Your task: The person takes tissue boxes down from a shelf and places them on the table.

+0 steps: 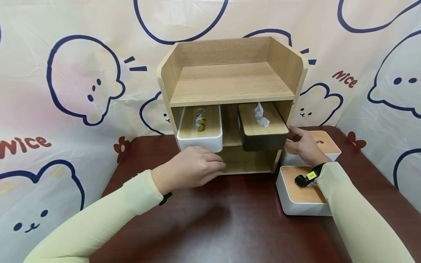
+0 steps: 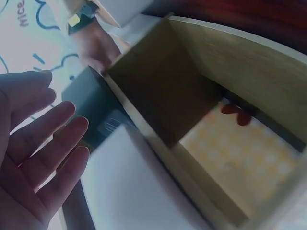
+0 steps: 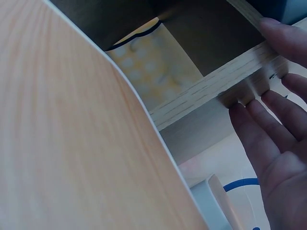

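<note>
A small wooden desktop shelf (image 1: 231, 82) stands on the table. On its middle level, a white tissue box (image 1: 199, 143) with a wooden lid sticks out at the left; something yellow and black shows in its slot. Beside it a dark tissue box (image 1: 264, 142), a white tissue (image 1: 261, 116) poking from its lid, also juts forward. My left hand (image 1: 194, 166) is just in front of the white box, its fingers extended and holding nothing. My right hand (image 1: 304, 144) holds the shelf's right side panel, fingertips on the outer face and thumb by the front edge.
Two more white boxes with wooden lids stand right of the shelf, a rear box (image 1: 330, 144) and a front box (image 1: 304, 208) under my right wrist. A dark red table (image 1: 236, 223) carries everything. Behind hangs a printed cloth (image 1: 82, 80) with cartoon bears.
</note>
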`<state>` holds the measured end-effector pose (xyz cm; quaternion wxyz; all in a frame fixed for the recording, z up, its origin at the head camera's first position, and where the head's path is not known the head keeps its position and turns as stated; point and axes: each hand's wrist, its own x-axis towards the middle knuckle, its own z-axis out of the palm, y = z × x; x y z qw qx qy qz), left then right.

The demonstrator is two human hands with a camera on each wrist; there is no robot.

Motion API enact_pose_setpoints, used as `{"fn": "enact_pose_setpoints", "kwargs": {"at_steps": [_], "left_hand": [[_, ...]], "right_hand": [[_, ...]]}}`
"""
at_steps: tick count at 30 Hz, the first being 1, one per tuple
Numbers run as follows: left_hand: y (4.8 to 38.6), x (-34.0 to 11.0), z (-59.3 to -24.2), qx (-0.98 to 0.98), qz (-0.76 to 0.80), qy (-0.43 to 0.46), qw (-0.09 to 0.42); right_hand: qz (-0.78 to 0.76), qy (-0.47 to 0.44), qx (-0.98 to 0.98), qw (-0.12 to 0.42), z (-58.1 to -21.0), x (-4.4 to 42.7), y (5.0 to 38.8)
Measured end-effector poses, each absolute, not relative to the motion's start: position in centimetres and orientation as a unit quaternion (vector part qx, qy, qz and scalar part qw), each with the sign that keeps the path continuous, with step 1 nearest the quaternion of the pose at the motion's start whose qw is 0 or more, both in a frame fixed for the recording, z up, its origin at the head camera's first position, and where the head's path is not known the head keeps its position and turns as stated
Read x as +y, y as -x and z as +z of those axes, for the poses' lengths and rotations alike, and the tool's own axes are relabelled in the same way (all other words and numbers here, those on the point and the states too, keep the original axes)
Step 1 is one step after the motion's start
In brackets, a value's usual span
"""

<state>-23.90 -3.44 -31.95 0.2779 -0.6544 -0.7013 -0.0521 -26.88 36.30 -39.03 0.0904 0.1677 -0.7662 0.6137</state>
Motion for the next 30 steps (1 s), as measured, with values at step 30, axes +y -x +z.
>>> {"fn": "enact_pose_setpoints", "kwargs": {"at_steps": [30], "left_hand": [[23.8, 6.6, -28.7, -0.675, 0.003, 0.659, 0.331]], "right_hand": [[0.63, -0.157, -0.757, 0.075, -39.2, 36.2, 27.2]]}}
